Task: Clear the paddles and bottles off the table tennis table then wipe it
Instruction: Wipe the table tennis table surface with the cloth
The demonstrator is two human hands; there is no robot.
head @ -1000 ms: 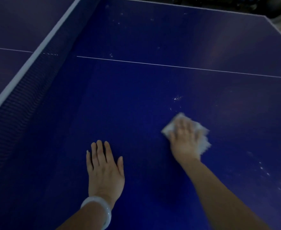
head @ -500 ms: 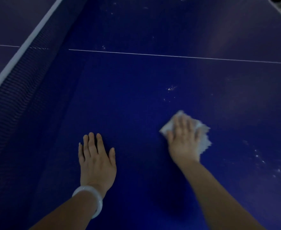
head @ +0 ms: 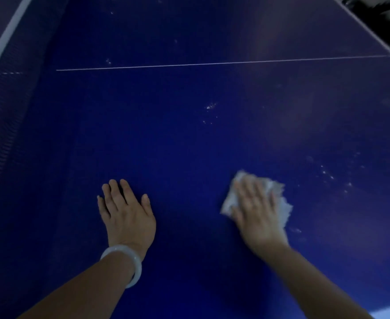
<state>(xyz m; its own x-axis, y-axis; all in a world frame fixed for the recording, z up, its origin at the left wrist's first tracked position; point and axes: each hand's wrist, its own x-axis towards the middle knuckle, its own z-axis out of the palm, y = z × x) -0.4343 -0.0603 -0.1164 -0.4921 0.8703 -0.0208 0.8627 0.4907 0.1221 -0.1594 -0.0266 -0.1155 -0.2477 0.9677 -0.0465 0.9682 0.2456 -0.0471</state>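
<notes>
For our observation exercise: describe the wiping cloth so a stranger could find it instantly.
Start at the blue table. At its near right, the right hand presses flat on a crumpled white cloth. The left hand rests bare on the table.

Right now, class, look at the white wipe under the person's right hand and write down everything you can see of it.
The white wipe looks like a thin, crumpled paper tissue or cloth with ragged, frayed edges; blur hides which. It lies flat on the blue table tennis table, pressed down by the straight fingers of the right hand, which covers its middle. Its corners stick out on the hand's left, top and right sides. Pale specks dot the table beyond it.
</notes>
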